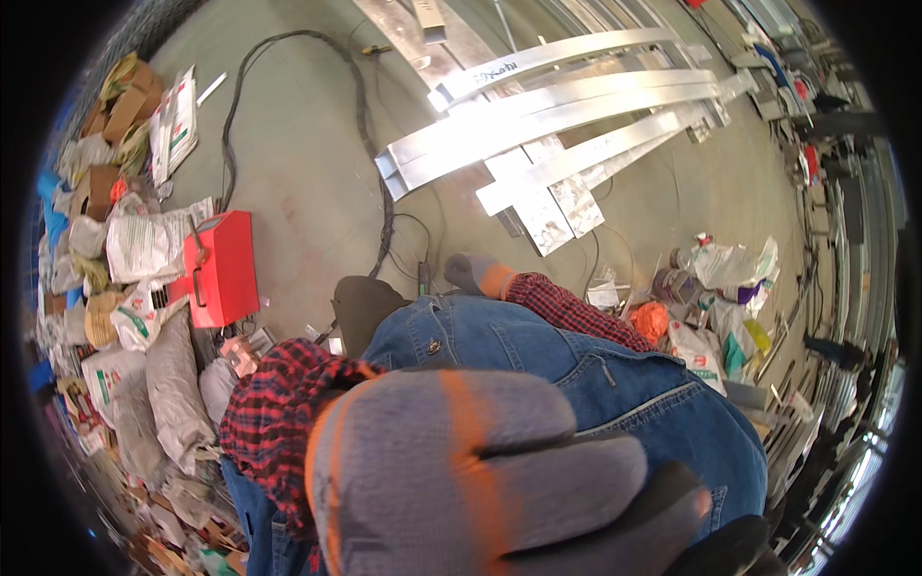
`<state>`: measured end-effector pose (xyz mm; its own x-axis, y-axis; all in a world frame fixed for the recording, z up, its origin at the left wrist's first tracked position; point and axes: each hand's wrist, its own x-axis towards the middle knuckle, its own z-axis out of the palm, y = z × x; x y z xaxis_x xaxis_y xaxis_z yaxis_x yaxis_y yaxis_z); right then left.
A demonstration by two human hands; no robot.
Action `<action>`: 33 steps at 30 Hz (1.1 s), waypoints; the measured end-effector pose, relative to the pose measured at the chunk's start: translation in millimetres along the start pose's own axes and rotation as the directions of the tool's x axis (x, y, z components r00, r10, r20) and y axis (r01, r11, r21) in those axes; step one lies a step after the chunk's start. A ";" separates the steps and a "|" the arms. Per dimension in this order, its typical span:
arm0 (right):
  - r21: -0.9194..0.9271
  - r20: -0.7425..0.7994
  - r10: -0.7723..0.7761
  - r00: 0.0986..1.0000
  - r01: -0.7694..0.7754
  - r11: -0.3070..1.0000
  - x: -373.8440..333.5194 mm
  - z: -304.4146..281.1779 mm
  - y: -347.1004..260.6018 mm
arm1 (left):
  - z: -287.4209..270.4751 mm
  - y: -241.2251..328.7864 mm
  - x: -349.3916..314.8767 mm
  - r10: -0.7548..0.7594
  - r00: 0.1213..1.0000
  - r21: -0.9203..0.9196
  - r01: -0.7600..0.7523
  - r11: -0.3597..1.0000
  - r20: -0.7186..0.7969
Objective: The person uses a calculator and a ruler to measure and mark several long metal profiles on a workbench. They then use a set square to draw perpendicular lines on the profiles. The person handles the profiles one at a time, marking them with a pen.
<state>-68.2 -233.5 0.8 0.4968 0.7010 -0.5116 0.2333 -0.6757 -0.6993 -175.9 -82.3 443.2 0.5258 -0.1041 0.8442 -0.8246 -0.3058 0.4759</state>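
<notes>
My left hand (480, 470), in a grey and orange work glove, is large and close up at the bottom. Its fingers stretch to the right with gaps between them, and I see nothing held in it. A bit of bare fingertip shows at one dark glove finger. My right hand (480, 276), gloved alike, is farther off, past my blue jeans (461, 336). Its fingers run together from here, so whether they grip anything is unclear. Nearest to it is a thin dark upright piece (423, 278) on the floor. Both arms wear red plaid sleeves.
Shiny metal profiles (547, 120) lie stacked across flat plates ahead. A thick black cable (230, 125) loops over the floor. On the left stands a red metal box (229, 269) beside piled bags and cardboard (178, 384). Plastic bags and scraps (720, 269) lie to the right.
</notes>
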 end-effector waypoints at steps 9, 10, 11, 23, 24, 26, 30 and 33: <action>0.161 -0.162 0.129 0.978 -0.103 0.982 41.9 -32.9 -76.1 | -110.1 -98.5 -1.9 -0.128 0.981 -0.053 0.137 0.989 0.143; 0.177 -0.194 0.137 0.971 -0.103 0.979 51.9 -39.4 -87.2 | -134.1 -132.9 -8.4 -0.063 0.982 0.006 0.063 0.998 0.180; 0.209 -0.222 0.132 0.966 -0.085 0.974 65.7 -46.0 -98.5 | -158.5 -168.2 -15.7 -0.094 0.960 0.125 0.062 0.990 0.265; 0.296 -0.624 0.285 0.728 -0.117 0.948 241.0 -74.3 -265.7 | -448.6 -426.4 -267.7 -0.806 0.340 0.584 0.560 0.587 0.484; 0.323 -0.612 0.322 0.722 -0.143 0.935 250.4 -80.7 -274.8 | -469.1 -430.2 -277.2 -0.820 0.313 0.601 0.564 0.567 0.480; 0.370 -0.579 0.385 0.719 -0.189 0.910 270.1 -97.0 -288.5 | -497.4 -447.9 -281.9 -0.841 0.299 0.622 0.571 0.536 0.450; 0.380 -0.639 0.391 0.662 -0.169 0.909 306.2 -122.1 -299.8 | -516.1 -487.2 -260.1 -0.843 0.381 0.619 0.574 0.537 0.378; 0.406 -0.706 0.400 0.585 -0.128 0.905 330.9 -133.4 -301.9 | -509.5 -522.5 -231.7 -0.818 0.433 0.565 0.591 0.575 0.379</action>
<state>137.3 172.0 109.2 0.9738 -0.0213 -0.2263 -0.1922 -0.6084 -0.7700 26.8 583.8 124.6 0.9811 -0.1538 -0.1177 -0.0451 -0.7724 0.6335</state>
